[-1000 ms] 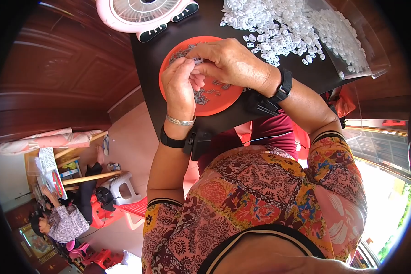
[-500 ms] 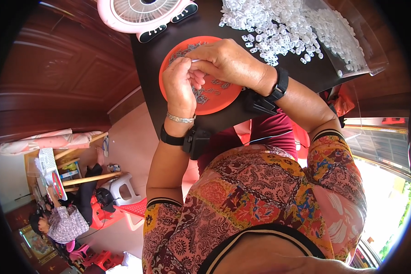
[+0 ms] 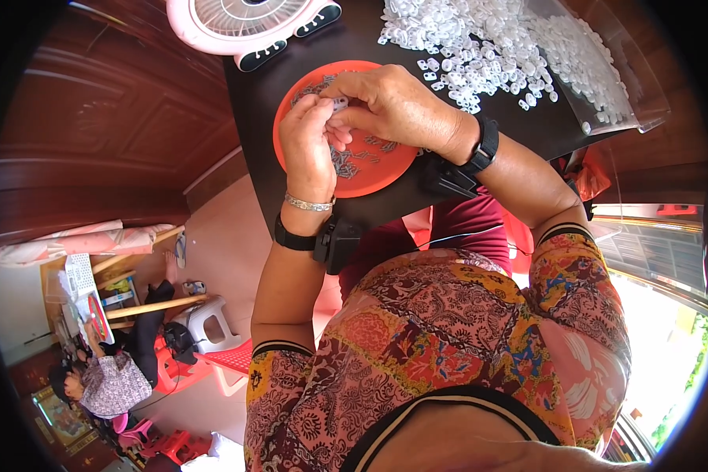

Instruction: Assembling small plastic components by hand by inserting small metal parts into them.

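Observation:
My left hand [image 3: 307, 145] and my right hand [image 3: 393, 106] meet over an orange round plate [image 3: 377, 169] on a black table [image 3: 267, 102]. Both pinch a small white plastic piece [image 3: 340, 102] between the fingertips. Several small grey metal parts [image 3: 346, 161] lie on the plate under my hands. A heap of white plastic pieces [image 3: 480, 39] is spread on the table just beyond my right hand. Each wrist wears a black band with a dark device.
A pink and white table fan [image 3: 244, 20] stands at the table's far left. A clear plastic bag [image 3: 606, 71] holds more white pieces at the far right. Another person [image 3: 110, 377] sits on the floor at lower left beside a white stool [image 3: 208, 322] and red plastic chairs.
My hands have stayed together over the plate; the fingers have shifted only slightly around the small piece.

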A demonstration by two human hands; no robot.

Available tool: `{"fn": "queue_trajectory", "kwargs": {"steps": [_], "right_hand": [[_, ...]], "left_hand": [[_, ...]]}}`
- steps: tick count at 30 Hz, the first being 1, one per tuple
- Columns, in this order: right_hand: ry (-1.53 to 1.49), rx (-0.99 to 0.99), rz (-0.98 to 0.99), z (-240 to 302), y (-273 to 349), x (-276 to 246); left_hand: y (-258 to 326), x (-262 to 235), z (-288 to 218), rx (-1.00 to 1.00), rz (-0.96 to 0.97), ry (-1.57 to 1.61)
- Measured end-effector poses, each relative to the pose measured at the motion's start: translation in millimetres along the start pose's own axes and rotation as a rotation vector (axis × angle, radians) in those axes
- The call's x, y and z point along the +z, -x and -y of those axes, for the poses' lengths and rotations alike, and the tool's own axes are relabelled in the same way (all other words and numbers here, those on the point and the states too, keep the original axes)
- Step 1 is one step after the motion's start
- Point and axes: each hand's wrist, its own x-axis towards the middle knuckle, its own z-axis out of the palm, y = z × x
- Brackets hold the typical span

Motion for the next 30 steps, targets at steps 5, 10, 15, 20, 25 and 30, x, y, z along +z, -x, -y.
{"fn": "queue_trajectory", "kwargs": {"steps": [5,10,15,20,25,30], "right_hand": [[0.011,0.005,-0.002,3,1,-5],[0.045,-0.017,0.001,3,2,-5],[-0.005,-0.010,-0.005,3,0,-4],[-0.097,0.042,-0.004,1,-4,-8],[0.128,-0.041,-0.052,9,-2,-32],[0.315,-0.020,-0.312,23,2,-90]], "left_hand": [[3,4,-2,0.021,0.009,0.003],[6,3,-3,0.017,-0.002,-0.022],[5,2,-1,0.092,0.019,-0.018],[4,4,-4,0.093,0.005,-0.006],[3,10,-4,0.076,0.072,0.042],[5,3,-8,0.131,0.087,-0.041]]}}
